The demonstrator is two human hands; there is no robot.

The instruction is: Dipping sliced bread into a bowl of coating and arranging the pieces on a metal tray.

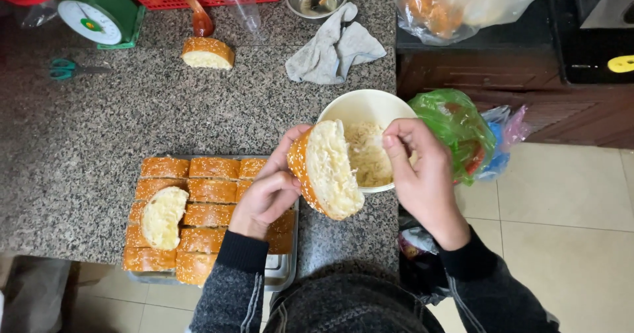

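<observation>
Speckled granite counter (99, 128) underneath everything. Metal tray (282, 273) at the near edge, packed with rows of sesame-crusted bread pieces (211, 191). Cream bowl (360, 105) of pale shredded filling (366, 155) just right of the tray. Left hand (267, 194) clasped round a split sesame bun (327, 171), cut face up, over the bowl's rim. Right hand (422, 174) above the bowl, fingertips pinched together on a bit of filling beside the bun. Grey cloth (333, 49) and teal scissors (66, 69) farther back.
</observation>
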